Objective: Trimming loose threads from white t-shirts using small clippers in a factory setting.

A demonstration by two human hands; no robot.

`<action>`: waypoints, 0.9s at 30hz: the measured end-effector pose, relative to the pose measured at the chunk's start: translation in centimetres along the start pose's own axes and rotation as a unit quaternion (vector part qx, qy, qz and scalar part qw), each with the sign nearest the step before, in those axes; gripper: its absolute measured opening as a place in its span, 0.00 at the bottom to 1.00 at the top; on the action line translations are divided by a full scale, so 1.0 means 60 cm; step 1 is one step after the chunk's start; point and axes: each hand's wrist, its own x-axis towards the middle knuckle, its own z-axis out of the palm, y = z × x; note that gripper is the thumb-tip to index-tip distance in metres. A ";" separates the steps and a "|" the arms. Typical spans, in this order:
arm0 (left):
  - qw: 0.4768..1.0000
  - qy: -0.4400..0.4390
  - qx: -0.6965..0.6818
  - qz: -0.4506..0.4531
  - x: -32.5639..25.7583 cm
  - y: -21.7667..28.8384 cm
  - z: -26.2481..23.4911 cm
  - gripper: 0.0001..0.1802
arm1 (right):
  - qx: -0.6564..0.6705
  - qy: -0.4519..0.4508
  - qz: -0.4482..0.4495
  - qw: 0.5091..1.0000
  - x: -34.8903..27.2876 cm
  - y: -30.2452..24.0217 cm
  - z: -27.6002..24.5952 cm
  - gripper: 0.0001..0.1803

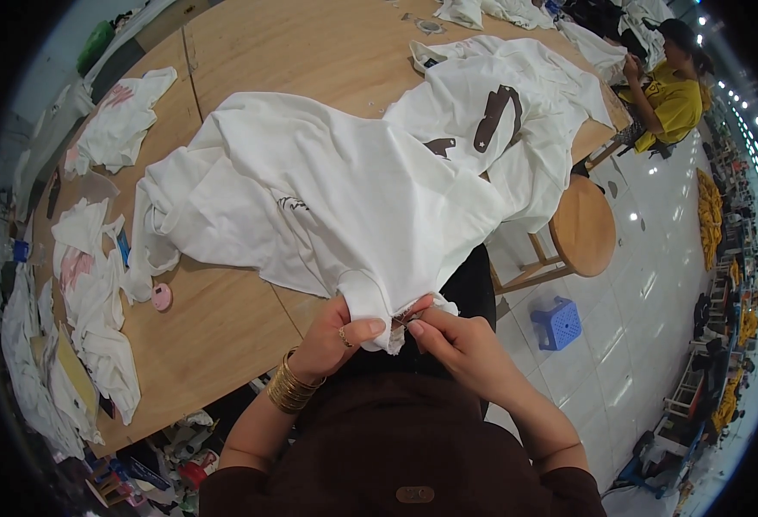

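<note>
A white shirt (349, 185) with a small dark print spreads over the table, and its near end hangs off the edge into my hands. My left hand (334, 341), with a ring and gold bangles at the wrist, pinches the folded, ragged-looking hem between thumb and fingers. Close against it, my right hand (462, 343) is closed at the same edge, thumb and forefinger together. Something thin and dark shows at its fingertips, too small and covered to name. A second white garment (543, 95) with a brown print lies beyond, to the right.
The wooden table (215, 332) carries more white garments (95, 293) with reddish prints at left and a round pink object (162, 297). On the right stand a round wooden stool (583, 226) and a blue plastic stool (556, 324). A person in yellow (674, 102) handles white cloth at the far right.
</note>
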 end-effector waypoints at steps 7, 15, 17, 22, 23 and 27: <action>1.000 -0.016 -0.026 -0.008 0.006 0.005 0.004 0.28 | 0.007 -0.007 0.007 1.000 0.001 -0.006 -0.003 0.14; 0.999 0.036 -0.005 -0.024 0.007 0.007 0.014 0.36 | 0.024 -0.021 0.029 0.999 0.004 -0.005 -0.003 0.14; 0.999 0.032 -0.001 -0.028 0.008 0.008 0.012 0.36 | 0.027 -0.021 0.031 0.999 0.005 -0.003 -0.001 0.14; 0.999 -0.016 -0.042 -0.002 0.007 0.003 0.004 0.29 | 0.037 0.002 0.005 0.999 0.004 0.005 0.004 0.14; 0.999 -0.019 -0.041 -0.007 0.007 0.008 0.006 0.29 | 0.037 0.002 0.005 0.999 0.003 0.004 0.003 0.14; 0.999 0.018 -0.011 -0.038 0.006 0.009 0.009 0.38 | 0.014 0.001 0.007 1.000 0.000 0.001 0.001 0.15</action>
